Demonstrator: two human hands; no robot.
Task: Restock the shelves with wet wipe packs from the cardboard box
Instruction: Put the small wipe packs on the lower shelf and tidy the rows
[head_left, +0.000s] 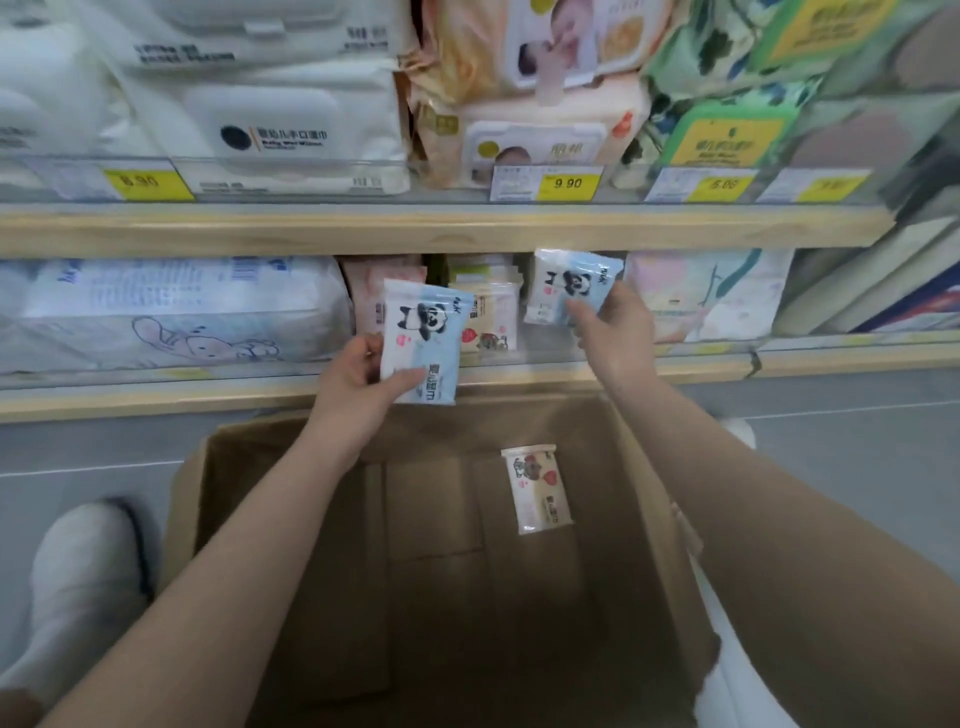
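Note:
My left hand (358, 382) grips a blue and white panda wet wipe pack (423, 345) just in front of the lower shelf edge (156, 397). A second panda pack (569, 286) is pinched by my right hand (615, 332) and held up inside the lower shelf opening, right of a row of small cream packs (491, 319). Below both arms stands the open cardboard box (291, 519). One cream pack with a red heart (537, 488) lies on the box's bottom.
The upper shelf (441, 228) carries large white, peach and green wipe packs behind yellow price tags. A big soft pack with a rabbit drawing (171, 312) fills the lower shelf's left; pastel packs (711, 291) sit at its right. A white shoe (83, 582) is left of the box.

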